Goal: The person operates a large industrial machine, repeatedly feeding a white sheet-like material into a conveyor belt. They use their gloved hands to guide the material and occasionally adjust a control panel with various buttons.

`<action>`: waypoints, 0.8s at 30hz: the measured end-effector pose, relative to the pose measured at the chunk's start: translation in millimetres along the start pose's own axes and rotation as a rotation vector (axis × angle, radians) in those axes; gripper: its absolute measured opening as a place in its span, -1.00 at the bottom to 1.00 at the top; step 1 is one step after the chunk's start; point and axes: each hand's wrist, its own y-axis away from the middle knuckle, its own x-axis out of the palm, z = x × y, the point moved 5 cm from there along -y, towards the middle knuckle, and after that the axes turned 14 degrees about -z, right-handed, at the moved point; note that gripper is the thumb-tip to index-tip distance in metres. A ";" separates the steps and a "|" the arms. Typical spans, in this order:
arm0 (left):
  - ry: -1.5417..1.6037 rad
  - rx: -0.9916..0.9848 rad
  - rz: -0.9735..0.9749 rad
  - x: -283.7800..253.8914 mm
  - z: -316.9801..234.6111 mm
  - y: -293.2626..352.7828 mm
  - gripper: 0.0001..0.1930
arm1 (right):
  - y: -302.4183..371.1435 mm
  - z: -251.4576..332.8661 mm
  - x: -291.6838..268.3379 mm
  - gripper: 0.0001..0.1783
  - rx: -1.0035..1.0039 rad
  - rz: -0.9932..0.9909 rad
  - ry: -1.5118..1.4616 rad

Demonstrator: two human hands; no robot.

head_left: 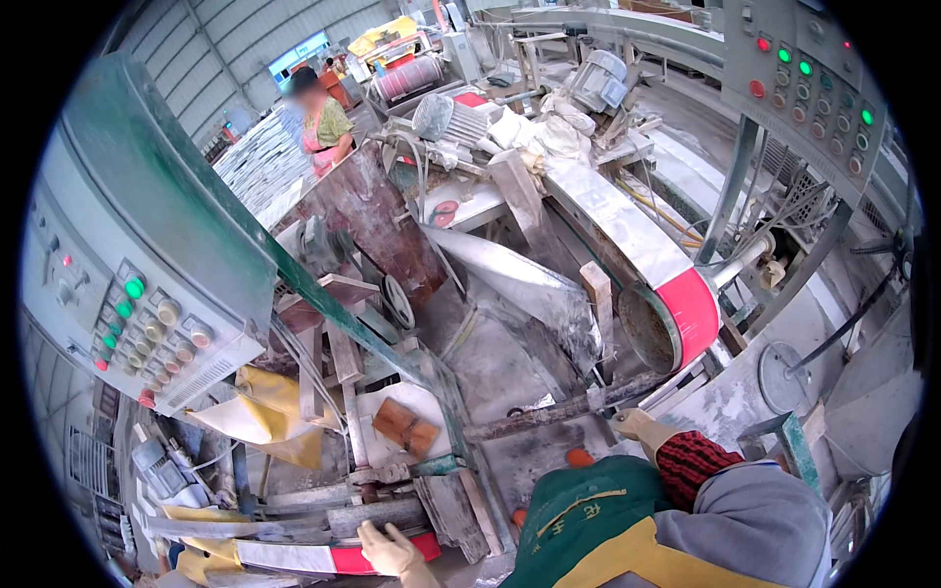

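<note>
My left hand, in what looks like a pale glove, is at the lower edge with its fingers spread. It lies over or beside the red end of a red-and-white machine guard, next to a grey, worn beam; whether it touches either cannot be told. My right hand, also pale, reaches out of a red-and-black cuff. It is close to a dusty bar that crosses in front of me. Its fingers are too small and foreshortened to read, and nothing plainly shows in them.
Control cabinets with lit buttons stand left and right. A red-ended white belt guard slants ahead, beside a metal chute. A brown block lies near the left frame. Another person stands beyond a rusty panel.
</note>
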 end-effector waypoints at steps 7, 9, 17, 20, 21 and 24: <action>-0.334 -0.436 -0.083 -28.7 85.8 -62.2 -0.38 | 12.5 22.0 -29.1 -0.41 -0.026 -0.017 0.026; -0.343 -0.635 0.353 -7.5 133.9 -65.6 -0.11 | 17.1 38.1 -39.6 -0.44 -0.199 -0.136 0.038; -0.529 -0.006 0.021 59.7 169.7 -16.0 -0.41 | 4.3 48.6 -41.4 -0.41 -0.411 0.050 0.213; -0.414 -0.001 -0.164 45.5 153.1 -19.2 -0.39 | -4.5 51.2 -32.9 -0.39 -0.607 0.030 0.414; -0.474 0.063 -0.164 36.4 141.0 -20.3 -0.40 | -5.1 51.1 -29.6 -0.40 -0.620 0.021 0.474; -0.131 -0.342 -0.096 -1.3 112.3 -21.9 -0.43 | -1.0 55.1 -32.4 -0.44 -0.418 -0.050 0.225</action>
